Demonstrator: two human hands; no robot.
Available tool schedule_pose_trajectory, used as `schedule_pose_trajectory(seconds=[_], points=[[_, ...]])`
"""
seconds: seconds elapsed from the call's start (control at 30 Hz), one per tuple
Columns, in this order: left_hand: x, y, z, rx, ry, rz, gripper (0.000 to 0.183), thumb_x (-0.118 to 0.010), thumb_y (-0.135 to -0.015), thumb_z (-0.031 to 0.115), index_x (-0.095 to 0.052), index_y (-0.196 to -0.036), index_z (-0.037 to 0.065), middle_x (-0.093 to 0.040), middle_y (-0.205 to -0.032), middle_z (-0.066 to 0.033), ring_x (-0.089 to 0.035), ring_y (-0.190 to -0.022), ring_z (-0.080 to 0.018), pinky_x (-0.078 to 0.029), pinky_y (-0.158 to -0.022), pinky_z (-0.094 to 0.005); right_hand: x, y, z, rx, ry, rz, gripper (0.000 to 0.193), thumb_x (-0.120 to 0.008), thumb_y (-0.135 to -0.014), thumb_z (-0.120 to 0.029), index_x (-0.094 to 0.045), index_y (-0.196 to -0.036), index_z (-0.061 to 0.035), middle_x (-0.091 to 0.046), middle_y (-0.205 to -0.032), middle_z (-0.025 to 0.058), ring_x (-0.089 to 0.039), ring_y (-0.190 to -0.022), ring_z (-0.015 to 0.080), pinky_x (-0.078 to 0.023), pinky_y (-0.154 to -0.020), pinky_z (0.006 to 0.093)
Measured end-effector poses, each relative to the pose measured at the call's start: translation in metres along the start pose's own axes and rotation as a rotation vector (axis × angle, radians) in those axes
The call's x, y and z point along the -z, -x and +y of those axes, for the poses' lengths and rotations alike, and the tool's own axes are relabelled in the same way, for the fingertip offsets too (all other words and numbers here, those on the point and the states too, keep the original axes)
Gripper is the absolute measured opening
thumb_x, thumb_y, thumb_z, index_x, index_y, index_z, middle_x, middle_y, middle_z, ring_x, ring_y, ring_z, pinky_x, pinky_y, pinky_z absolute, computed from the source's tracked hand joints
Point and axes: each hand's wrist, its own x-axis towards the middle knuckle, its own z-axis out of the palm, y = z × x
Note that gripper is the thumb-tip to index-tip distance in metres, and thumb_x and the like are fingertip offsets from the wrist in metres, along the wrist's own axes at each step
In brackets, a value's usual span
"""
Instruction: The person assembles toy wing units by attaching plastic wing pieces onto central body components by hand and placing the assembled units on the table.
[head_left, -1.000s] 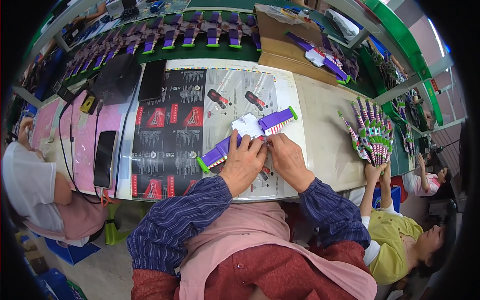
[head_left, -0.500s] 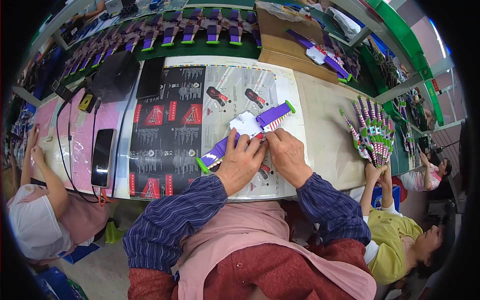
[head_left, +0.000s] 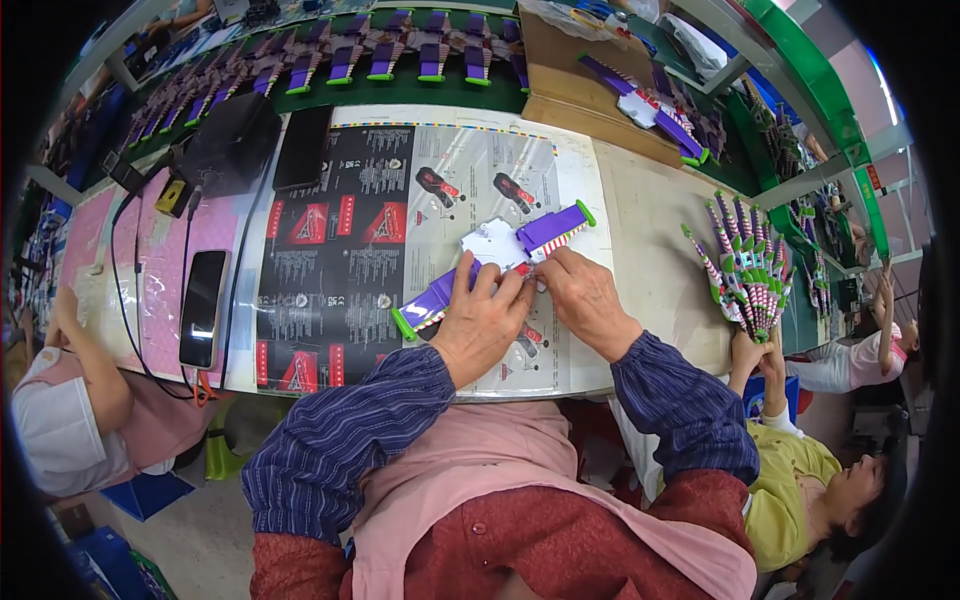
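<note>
One purple-and-white toy wing set (head_left: 491,243) lies beneath both hands: the left hand (head_left: 480,325) presses it; the right hand (head_left: 588,298) pinches at its near edge, on what I cannot tell. Left of this grip lies one light-edged smartphone (head_left: 204,310); beyond, one cardboard box (head_left: 590,126); rightward, one striped bundle (head_left: 748,270).

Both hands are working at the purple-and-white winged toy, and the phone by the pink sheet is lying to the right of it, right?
Not quite: the head view shows the phone lying to the left of the winged toy. Both the left hand and right hand are at it.
</note>
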Motion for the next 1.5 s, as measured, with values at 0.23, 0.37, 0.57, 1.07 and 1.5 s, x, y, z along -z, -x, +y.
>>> schedule_pose_trajectory(seconds=[0.23,0.37,0.57,1.07,1.5], points=[[0.002,-0.003,0.001,0.030,0.054,-0.004,0.055,-0.076,-0.080,0.016,-0.070,-0.134,0.008,-0.058,-0.115,-0.0073,-0.054,-0.114,-0.0290,-0.034,-0.119,-0.0606,-0.008,0.004,0.000,-0.006,0.048,0.035,0.016,-0.067,-0.083,0.003,-0.066,-0.099,0.0004,-0.063,-0.096,0.0149,-0.070,-0.081,0.0316,-0.058,-0.070,0.0413],[0.002,-0.005,0.004,0.079,0.098,0.037,0.053,-0.075,-0.079,0.013,-0.071,-0.132,0.007,-0.058,-0.114,-0.0073,-0.054,-0.114,-0.0293,-0.035,-0.119,-0.0591,-0.010,0.005,-0.001,-0.020,0.031,0.050,0.017,-0.067,-0.084,0.004,-0.065,-0.100,0.0005,-0.063,-0.097,0.0153,-0.070,-0.082,0.0318,-0.058,-0.071,0.0409],[0.001,-0.003,0.005,0.079,0.089,0.028,0.051,-0.076,-0.078,0.013,-0.073,-0.129,0.008,-0.059,-0.115,-0.0069,-0.055,-0.113,-0.0292,-0.036,-0.119,-0.0594,-0.008,0.007,-0.006,-0.058,-0.024,0.064,0.021,-0.066,-0.083,0.005,-0.067,-0.104,0.0012,-0.063,-0.099,0.0160,-0.070,-0.087,0.0334,-0.058,-0.074,0.0423],[0.012,-0.005,0.001,0.050,0.099,-0.065,0.046,-0.070,-0.089,0.019,-0.069,-0.133,0.005,-0.058,-0.116,-0.0075,-0.054,-0.116,-0.0288,-0.034,-0.121,-0.0601,0.025,-0.020,-0.001,-0.460,-0.365,-0.207,0.068,-0.072,-0.095,-0.002,-0.044,-0.157,-0.0095,-0.070,-0.079,0.0107,-0.069,-0.062,0.0242,-0.056,-0.057,0.0377],[0.011,-0.015,-0.006,0.001,0.108,-0.041,0.040,-0.069,-0.087,0.015,-0.071,-0.126,0.010,-0.060,-0.112,-0.0079,-0.057,-0.115,-0.0299,-0.035,-0.120,-0.0596,0.000,-0.010,0.017,-0.442,-0.519,-0.149,0.075,-0.061,-0.091,0.002,-0.038,-0.160,-0.0120,-0.066,-0.072,0.0067,-0.065,-0.057,0.0148,-0.052,-0.051,0.0309]])
